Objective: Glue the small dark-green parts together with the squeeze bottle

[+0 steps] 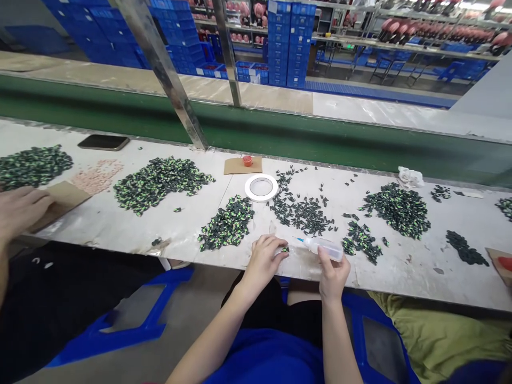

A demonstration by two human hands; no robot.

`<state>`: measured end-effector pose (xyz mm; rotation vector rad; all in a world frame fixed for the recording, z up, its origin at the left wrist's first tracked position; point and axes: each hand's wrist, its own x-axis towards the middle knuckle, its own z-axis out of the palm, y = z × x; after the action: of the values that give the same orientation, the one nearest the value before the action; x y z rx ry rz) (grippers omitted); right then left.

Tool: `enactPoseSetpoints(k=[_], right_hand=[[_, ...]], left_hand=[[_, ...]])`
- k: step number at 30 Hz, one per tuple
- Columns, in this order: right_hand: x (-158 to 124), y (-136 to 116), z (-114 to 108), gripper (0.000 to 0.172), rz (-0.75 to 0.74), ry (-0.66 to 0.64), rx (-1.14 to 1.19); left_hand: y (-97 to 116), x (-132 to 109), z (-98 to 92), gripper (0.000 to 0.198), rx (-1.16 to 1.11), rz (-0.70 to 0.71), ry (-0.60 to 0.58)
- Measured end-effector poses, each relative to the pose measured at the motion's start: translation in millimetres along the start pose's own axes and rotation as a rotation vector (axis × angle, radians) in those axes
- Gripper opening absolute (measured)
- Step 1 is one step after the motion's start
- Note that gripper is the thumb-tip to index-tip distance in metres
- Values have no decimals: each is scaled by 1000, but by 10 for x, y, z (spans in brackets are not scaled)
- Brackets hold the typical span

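Observation:
My left hand (264, 260) pinches a small dark green piece (285, 249) at the table's near edge. My right hand (332, 272) grips a small clear squeeze bottle (324, 247), whose blue nozzle tip points left toward that piece. A pile of green and black pieces (227, 223) lies just left of my left hand. Scattered dark pieces (304, 210) lie behind both hands. Another small heap (362, 240) sits to the right of the bottle.
A white tape ring (261, 188) and a red cap on cardboard (247, 160) lie behind. Larger piles (160, 181) (398, 208) flank them. Another person's hand (20, 208) rests on cardboard at far left near a phone (103, 142). A green conveyor belt (280, 133) runs behind the table.

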<state>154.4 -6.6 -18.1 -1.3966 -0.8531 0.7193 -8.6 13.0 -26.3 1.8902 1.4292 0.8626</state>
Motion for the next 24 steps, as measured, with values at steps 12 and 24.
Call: enactPoseSetpoints(k=[12, 24], right_hand=[[-79, -26, 67, 41, 47, 57, -196], [-81, -36, 89, 38, 19, 28, -248]], left_hand=[[-50, -53, -37, 5, -176, 25, 151], [-45, -70, -35, 4, -152, 15, 155]])
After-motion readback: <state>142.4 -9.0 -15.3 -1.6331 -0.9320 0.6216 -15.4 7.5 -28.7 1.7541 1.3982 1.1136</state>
